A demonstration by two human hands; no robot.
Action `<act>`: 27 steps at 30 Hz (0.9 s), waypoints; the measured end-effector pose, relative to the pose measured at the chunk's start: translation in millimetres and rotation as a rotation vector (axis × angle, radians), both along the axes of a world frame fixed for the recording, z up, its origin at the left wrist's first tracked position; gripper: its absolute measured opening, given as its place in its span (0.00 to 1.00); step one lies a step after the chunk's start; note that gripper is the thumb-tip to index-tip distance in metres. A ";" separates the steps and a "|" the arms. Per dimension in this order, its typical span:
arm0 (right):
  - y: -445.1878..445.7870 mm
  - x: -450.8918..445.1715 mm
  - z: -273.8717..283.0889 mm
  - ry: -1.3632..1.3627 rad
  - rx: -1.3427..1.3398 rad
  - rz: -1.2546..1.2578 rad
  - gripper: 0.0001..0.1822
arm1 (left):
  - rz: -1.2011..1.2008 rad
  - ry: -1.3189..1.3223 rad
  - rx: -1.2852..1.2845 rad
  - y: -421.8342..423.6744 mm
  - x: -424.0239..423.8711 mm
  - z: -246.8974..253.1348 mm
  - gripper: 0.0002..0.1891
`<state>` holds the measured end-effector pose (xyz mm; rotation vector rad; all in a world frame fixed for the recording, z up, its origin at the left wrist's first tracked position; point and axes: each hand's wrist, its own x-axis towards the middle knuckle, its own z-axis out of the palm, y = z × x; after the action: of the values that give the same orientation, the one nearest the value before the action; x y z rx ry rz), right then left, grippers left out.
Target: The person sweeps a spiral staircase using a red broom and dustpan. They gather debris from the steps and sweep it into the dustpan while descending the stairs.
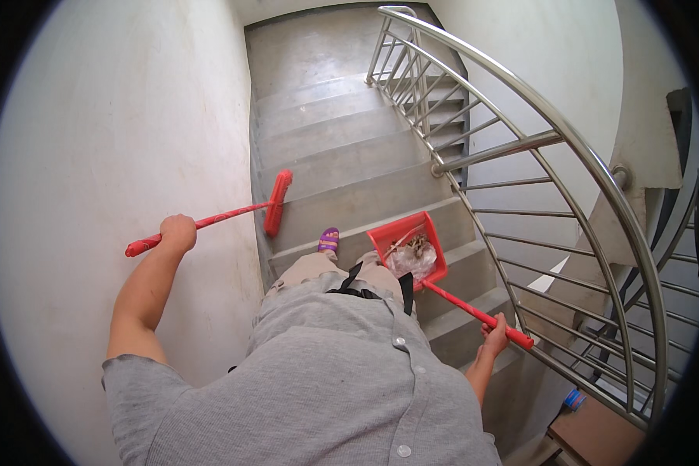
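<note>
My left hand (178,232) is closed round the red handle of a broom (277,204). The broom's red bristle head lies on a concrete step, close to the left wall. On the right, my right hand (494,336) grips the red handle of a long-handled dustpan (437,233) near its end. The dustpan is beside my legs, over the steps; inside it are crumpled clear plastic and brownish debris. Whether its pan touches a step cannot be told.
Concrete stairs (338,160) lead to a landing (314,46) ahead. A white wall (151,116) borders them on the left, a stainless steel railing (536,140) on the right. A brown tabletop or box (597,434) stands beyond the railing at the lower right.
</note>
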<state>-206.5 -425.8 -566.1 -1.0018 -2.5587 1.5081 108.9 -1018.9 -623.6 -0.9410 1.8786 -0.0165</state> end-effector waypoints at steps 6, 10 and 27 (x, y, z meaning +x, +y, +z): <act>-1.0 -0.6 3.2 -0.007 -0.006 -0.003 0.12 | 0.030 0.007 -0.024 -3.2 -7.3 5.5 0.09; -4.5 -4.4 2.0 -0.015 -0.007 -0.012 0.12 | 0.039 0.021 -0.005 -3.6 -7.1 15.4 0.10; -31.3 -15.9 -3.6 0.025 -0.038 0.033 0.12 | 0.196 0.024 0.017 14.4 22.2 2.5 0.12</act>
<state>-222.5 -457.1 -569.7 -0.9429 -2.5513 1.5725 131.1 -1004.5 -621.1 -1.1143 1.7981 0.1294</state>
